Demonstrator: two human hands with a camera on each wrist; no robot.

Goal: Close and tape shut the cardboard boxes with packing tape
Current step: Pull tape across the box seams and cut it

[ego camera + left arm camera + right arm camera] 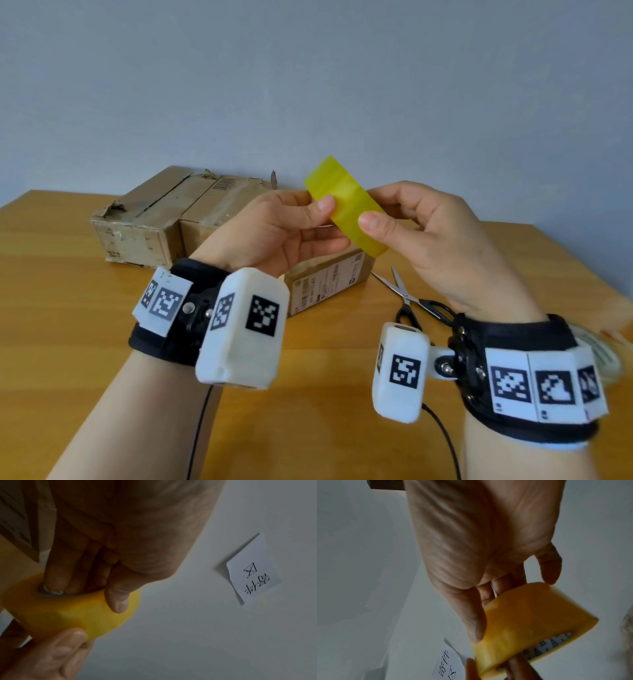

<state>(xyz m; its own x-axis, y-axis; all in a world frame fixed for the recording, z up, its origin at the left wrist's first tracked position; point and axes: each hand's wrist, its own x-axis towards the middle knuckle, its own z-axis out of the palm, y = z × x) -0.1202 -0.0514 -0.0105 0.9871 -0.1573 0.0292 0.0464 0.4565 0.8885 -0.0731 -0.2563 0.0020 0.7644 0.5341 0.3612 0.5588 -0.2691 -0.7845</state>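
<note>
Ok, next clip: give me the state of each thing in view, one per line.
Tape roll: held up off the table, no strip pulled.
Left hand: holds roll.
Right hand: holds roll.
Scissors: open, lying on table.
Back boxes: closed, worn.
Near box: closed.

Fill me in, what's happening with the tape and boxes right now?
Both hands hold the yellow tape roll up above the table: the left hand has fingers inside its core with the thumb on the outside, and the right hand pinches its outer face. No strip is pulled out yet. The cardboard boxes sit behind, and the scissors lie open beside the nearest box.
</note>
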